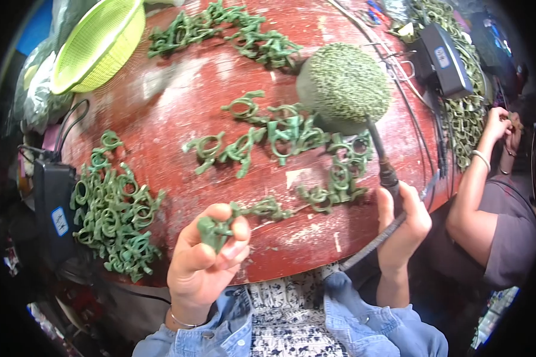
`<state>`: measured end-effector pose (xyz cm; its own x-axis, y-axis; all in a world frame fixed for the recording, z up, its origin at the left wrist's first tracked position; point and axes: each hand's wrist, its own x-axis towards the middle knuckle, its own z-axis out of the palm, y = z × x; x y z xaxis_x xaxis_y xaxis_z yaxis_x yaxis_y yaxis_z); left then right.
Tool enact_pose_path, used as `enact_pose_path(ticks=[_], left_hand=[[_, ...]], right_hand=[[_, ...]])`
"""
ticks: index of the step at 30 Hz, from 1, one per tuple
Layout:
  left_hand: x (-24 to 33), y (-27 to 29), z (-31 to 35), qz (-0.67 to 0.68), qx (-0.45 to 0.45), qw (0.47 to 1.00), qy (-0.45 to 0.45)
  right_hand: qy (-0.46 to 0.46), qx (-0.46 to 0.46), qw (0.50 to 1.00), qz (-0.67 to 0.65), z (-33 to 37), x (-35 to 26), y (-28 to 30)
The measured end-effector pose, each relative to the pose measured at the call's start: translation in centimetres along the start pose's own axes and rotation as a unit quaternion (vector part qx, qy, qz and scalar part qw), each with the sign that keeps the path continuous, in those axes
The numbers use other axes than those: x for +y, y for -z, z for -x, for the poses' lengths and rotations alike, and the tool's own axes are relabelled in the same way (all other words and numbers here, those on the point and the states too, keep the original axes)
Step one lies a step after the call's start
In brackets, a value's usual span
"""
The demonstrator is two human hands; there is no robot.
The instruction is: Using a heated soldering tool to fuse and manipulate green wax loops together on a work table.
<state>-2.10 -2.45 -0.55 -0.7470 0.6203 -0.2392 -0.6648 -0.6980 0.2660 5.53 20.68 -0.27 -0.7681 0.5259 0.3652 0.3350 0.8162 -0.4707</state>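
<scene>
My left hand [192, 276], near the table's front edge, pinches a small green ring-shaped piece [212, 232] between thumb and fingers. In my right hand [404, 229] is a corded pen-shaped tool [388, 176] like a soldering iron, its shaft pointing away from me. The tip reaches the near edge of a round lump [350, 80] with a rough green top; whether it touches is hard to tell. Loose green ring pieces [284, 134] lie in the middle of the table, and a few more [269, 208] sit just beyond my left hand.
A dense pile of green rings [116, 214] lies at left beside a black box [55, 208]. More rings [220, 27] and a yellow-green basket [101, 50] are at the back. Cables and another black box [443, 59] stand at right, where another person's arm [476, 178] works.
</scene>
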Motion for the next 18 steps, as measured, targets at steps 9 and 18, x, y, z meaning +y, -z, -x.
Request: enact_pose_path(ticks=[9, 18], left_hand=[[-0.18, -0.04, -0.26, -0.003, -0.003, 1.000, 0.010], [-0.12, 0.02, 0.23, -0.010, 0.002, 1.000, -0.004]], right_hand=[[0.020, 0.011, 0.999, 0.023, -0.49, 0.00, 0.41], [-0.002, 0.003, 1.000, -0.023, 0.32, -0.36, 0.55]])
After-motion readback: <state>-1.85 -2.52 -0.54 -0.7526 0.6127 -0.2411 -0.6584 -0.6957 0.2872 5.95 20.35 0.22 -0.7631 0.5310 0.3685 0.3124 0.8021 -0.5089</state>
